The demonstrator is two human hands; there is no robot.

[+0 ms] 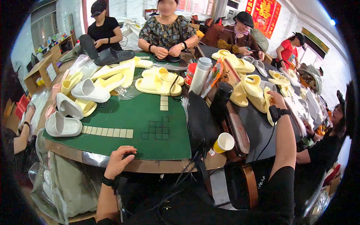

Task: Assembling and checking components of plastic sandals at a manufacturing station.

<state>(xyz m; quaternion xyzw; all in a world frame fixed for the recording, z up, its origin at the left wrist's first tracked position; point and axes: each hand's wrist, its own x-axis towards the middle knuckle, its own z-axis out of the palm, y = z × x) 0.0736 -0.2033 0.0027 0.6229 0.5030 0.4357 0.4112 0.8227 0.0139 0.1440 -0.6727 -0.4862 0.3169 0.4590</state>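
Note:
My right hand (276,100) reaches over the dark table on the right, its fingers closed on the edge of a yellow slipper (268,108). More yellow slippers (252,85) lie just left of it. Low over the front edge of the green mat (165,144) is my left hand (120,159), fingers curled and the thumb close to them. Something small and black shows between them, too little to name. Ahead of that hand, a row of cream rectangles (110,132) runs along the mat from a light grey slipper (64,125).
Yellow slippers (159,84), grey slippers (90,91) and black slippers (112,57) crowd the mat's far and left sides. Between the tables stand a yellow paper cup (224,142), a black bottle (222,99) and a clear plastic roll (201,75). Several people sit around.

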